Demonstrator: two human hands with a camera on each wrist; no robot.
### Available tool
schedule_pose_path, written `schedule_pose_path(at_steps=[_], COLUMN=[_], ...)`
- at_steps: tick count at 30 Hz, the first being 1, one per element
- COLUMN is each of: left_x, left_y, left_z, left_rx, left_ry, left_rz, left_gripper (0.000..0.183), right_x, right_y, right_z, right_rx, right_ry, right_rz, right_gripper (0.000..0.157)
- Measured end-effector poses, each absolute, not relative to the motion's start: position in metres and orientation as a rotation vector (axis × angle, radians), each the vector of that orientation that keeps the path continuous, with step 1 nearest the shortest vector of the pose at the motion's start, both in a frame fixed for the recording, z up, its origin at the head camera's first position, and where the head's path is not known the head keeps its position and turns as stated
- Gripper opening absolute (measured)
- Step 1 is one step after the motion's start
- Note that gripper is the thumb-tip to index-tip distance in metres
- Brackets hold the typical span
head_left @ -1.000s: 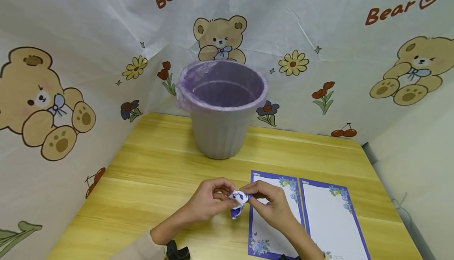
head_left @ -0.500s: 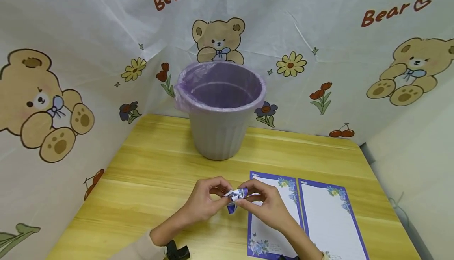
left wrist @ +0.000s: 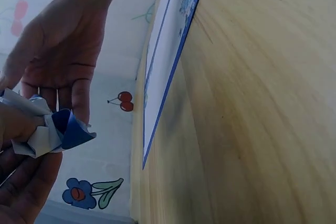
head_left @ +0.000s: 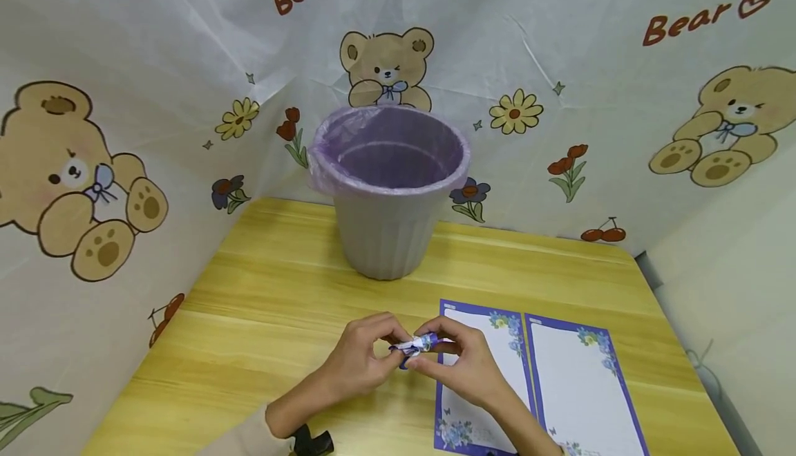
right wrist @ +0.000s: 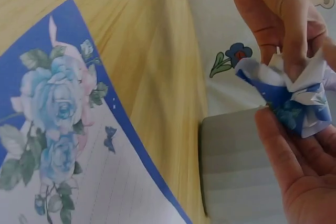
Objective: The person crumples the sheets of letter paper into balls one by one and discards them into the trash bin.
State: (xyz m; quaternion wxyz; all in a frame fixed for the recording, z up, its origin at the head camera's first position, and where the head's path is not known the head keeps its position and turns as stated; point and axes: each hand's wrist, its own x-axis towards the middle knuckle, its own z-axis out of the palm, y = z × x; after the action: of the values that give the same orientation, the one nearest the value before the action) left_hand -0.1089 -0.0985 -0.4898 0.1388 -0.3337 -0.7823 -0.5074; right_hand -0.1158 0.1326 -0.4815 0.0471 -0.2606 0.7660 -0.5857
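A crumpled ball of floral stationery paper (head_left: 418,345), white with blue-purple edges, is held between both hands above the table. My left hand (head_left: 361,359) pinches its left side between thumb and fingers. From the right, my right hand (head_left: 465,361) pinches the other side. In the left wrist view the crumpled paper (left wrist: 50,132) shows folded white layers and a rolled blue end. A thumb presses into the white folds of the paper (right wrist: 294,100) in the right wrist view, with fingers supporting it from below. Parts of the paper are hidden by the fingers.
Two floral-bordered stationery sheets, a left one (head_left: 479,407) partly under the right hand and a right one (head_left: 584,380), lie flat on the wooden table (head_left: 249,331). A grey bin (head_left: 388,235) with a purple liner stands behind. A bear-print cloth (head_left: 205,41) hangs around.
Both hands have turned and squeezed the crumpled paper, which looks more compact. Its lower blue end has drawn up between the fingers. The bin and the flat sheets have stayed in place.
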Motion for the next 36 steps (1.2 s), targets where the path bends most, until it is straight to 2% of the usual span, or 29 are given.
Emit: schedule_pose_path(at_steps=[10, 21, 26, 32, 36], left_x=[-0.113, -0.114, -0.113, -0.114, -0.116], left_y=[-0.096, -0.099, -0.105, -0.113, -0.115], left_z=[-0.49, -0.483, -0.486, -0.486, -0.487], left_rx=[-1.045, -1.052, -1.053, -0.953, -0.792], left_ry=[-2.179, -2.186, -2.219, -2.248, -2.368], left_rz=[-1.187, -1.388, -1.643, -2.178, -2.371], left_gripper=[0.022, 0.022, 0.023, 0.027, 0.027], right_x=[-0.111, -0.111, -0.112, -0.119, -0.123], right_y=[0.128, 0.132, 0.133, 0.141, 0.142], right_z=[-0.479, -0.482, -0.48, -0.472, -0.467], right_rx=[-0.835, -1.124, -1.337, -1.742, -2.064], right_ry=[2.462, 2.54, 2.601, 2.723, 2.862], right_rz=[-1.829, -1.927, -1.879, -1.634, -1.328], right_gripper=[0.026, 0.018, 0.017, 0.002, 0.012])
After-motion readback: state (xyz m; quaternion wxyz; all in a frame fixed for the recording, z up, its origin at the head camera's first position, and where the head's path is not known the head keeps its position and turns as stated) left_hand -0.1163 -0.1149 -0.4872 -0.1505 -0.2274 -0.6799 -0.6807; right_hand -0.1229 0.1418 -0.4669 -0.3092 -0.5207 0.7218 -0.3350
